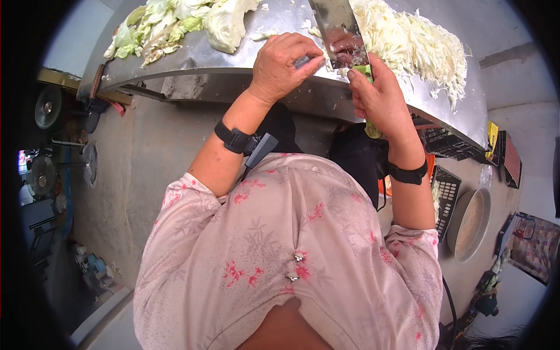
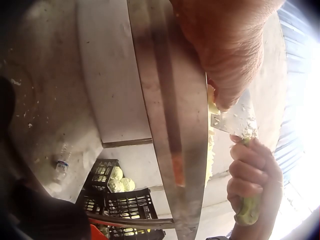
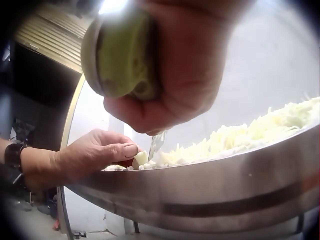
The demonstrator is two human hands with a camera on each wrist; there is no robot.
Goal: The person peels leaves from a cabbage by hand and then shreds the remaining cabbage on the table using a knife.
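My right hand grips the green handle of a cleaver, its broad blade pointing away over the metal table. Bits of cabbage stick to the blade. Beside the blade, at the table's near edge, my left hand pinches a small pale cabbage piece between thumb and fingers. The left fingers hide most of this piece in the head view. A long heap of shredded cabbage lies right of the cleaver. Loose outer cabbage leaves lie to the left.
Below the table's right side stand black plastic crates, one with whole cabbages. A round metal basin is on the floor at the right. A plastic bottle lies on the floor. Fans stand at the far left.
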